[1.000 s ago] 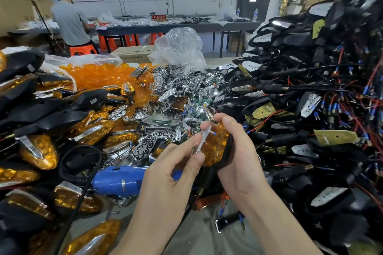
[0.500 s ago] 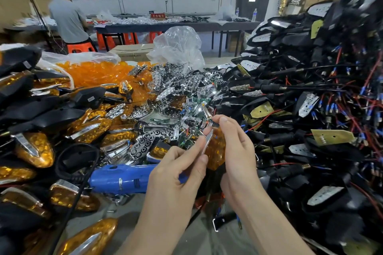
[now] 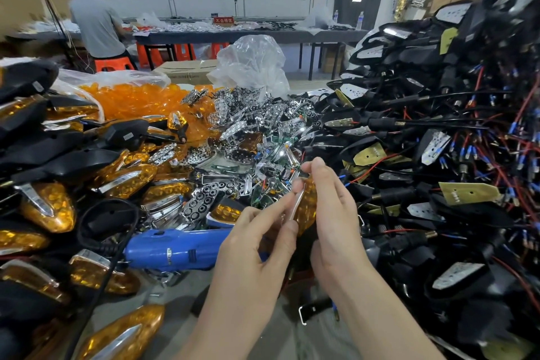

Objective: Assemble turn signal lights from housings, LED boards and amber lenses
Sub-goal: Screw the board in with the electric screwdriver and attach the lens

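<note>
Head: right hand [image 3: 336, 219] seemingly unmoved on lens [image 3: 306, 204]

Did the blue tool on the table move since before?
No. The blue tool lies where it did, its left end still right beside the curly black cable.
</note>
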The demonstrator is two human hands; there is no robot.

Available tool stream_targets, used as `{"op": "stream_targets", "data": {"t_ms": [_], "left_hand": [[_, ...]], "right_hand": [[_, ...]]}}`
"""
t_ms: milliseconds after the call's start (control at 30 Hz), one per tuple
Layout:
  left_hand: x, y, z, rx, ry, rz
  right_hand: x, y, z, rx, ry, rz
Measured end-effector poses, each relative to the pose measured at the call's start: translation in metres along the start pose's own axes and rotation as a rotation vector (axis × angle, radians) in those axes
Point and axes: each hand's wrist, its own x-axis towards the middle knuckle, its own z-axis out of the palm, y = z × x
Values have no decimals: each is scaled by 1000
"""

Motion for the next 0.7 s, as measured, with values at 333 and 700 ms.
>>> {"op": "stream_targets", "data": {"t_ms": [333,700], "left_hand": [[-6,1,6,317,13,124],[-10,11,10,388,82,143]], "right_hand": [[6,-9,-10,227,-114,189],[2,-1,-2,303,-117,69]]}}
